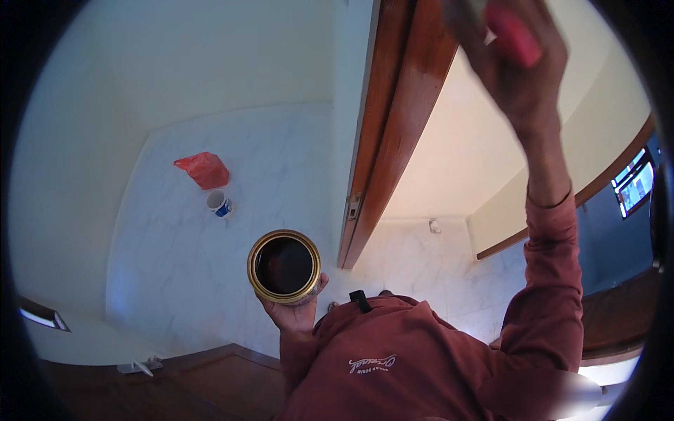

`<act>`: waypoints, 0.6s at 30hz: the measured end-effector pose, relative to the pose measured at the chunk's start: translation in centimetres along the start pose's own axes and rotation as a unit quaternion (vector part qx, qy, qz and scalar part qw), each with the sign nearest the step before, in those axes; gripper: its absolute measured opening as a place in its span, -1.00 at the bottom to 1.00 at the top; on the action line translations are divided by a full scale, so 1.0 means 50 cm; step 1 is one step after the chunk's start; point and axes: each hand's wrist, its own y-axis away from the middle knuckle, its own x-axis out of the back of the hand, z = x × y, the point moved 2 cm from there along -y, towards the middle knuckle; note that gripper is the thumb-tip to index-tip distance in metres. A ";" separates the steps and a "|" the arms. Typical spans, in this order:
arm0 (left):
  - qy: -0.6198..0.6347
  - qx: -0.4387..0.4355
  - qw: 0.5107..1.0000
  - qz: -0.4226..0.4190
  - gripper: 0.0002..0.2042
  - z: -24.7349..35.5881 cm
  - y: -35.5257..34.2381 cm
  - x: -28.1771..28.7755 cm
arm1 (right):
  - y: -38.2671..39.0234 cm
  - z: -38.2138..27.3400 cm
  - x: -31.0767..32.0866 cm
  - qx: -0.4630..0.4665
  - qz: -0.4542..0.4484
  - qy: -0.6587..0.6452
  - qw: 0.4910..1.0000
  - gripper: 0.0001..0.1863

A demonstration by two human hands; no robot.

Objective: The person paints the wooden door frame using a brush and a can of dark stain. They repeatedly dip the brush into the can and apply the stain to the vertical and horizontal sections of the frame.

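My left hand point(295, 317) is wrapped round the underside of an open round tin point(314, 254) with a gold-coloured rim. Dark brown liquid point(284, 266) shows inside it. Raised high at the upper right, my right hand point(523, 77) is closed on a red-handled tool point(514, 35). The tool's working end is hidden by the hand and the top edge of the picture, so its kind does not show. Beside that hand runs a reddish-brown wooden door frame point(400, 133), with a metal strike plate point(353, 206) low on its edge.
On the pale marble floor point(175, 266) to the left lie a crumpled red plastic bag point(205, 170) and a small white-and-blue tub point(220, 203). A brown door point(210, 382) with a metal handle point(142, 365) stands at the lower left. A small pale object point(434, 226) rests beyond the frame.
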 end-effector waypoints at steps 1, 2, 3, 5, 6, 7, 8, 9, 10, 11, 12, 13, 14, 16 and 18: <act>0.002 -0.004 1.000 0.001 -0.30 0.003 0.006 0.005 | 0.033 -0.031 -0.020 -0.004 -0.032 0.035 0.999 -0.69; 0.002 -0.008 1.000 0.001 -0.30 0.000 0.014 -0.001 | 0.068 -0.055 -0.033 -0.008 -0.063 0.073 0.995 -0.61; 0.006 -0.004 1.000 0.002 -0.30 -0.005 0.016 -0.006 | 0.117 -0.084 -0.051 0.037 -0.078 0.094 0.992 -0.65; 0.016 0.001 1.000 0.007 -0.29 -0.014 0.023 -0.011 | 0.215 -0.136 -0.091 0.062 -0.116 0.066 0.989 -0.70; 0.005 -0.001 1.000 0.003 -0.29 -0.015 0.024 -0.010 | 0.263 -0.160 -0.102 0.050 -0.155 0.057 0.985 -0.72; -0.009 -0.006 1.000 -0.001 -0.30 -0.012 0.028 -0.013 | 0.307 -0.180 -0.118 0.032 -0.171 0.041 0.984 -0.71; -0.023 -0.010 1.000 -0.009 -0.30 -0.009 0.022 -0.011 | 0.355 -0.183 -0.141 0.034 -0.171 -0.026 0.984 -0.65; -0.011 -0.014 1.000 -0.003 -0.30 -0.007 0.017 -0.008 | 0.400 -0.193 -0.167 0.025 -0.172 -0.038 0.984 -0.65; 0.002 -0.016 1.000 0.006 -0.30 -0.008 0.020 -0.004 | 0.442 -0.206 -0.183 0.014 -0.178 -0.058 0.982 -0.65; 0.016 -0.018 1.000 0.011 -0.30 -0.007 0.013 -0.004 | 0.475 -0.213 -0.202 0.005 -0.185 -0.074 0.980 -0.65; 0.008 -0.018 1.000 0.020 -0.30 -0.006 0.017 -0.002 | 0.511 -0.225 -0.221 -0.002 -0.188 -0.092 0.978 -0.65; 0.006 -0.018 0.999 0.028 -0.31 -0.006 0.024 0.002 | 0.544 -0.238 -0.233 -0.006 -0.195 -0.107 0.975 -0.64; 0.003 -0.017 0.999 0.035 -0.31 -0.007 0.029 0.006 | 0.571 -0.245 -0.239 -0.011 -0.202 -0.122 0.972 -0.64; -0.002 -0.023 0.999 0.043 -0.31 -0.007 0.039 0.011 | 0.604 -0.259 -0.247 -0.024 -0.211 -0.126 0.969 -0.63; 0.006 -0.032 0.998 0.047 -0.30 -0.015 0.050 0.016 | 0.618 -0.264 -0.242 -0.064 -0.210 -0.151 0.964 -0.63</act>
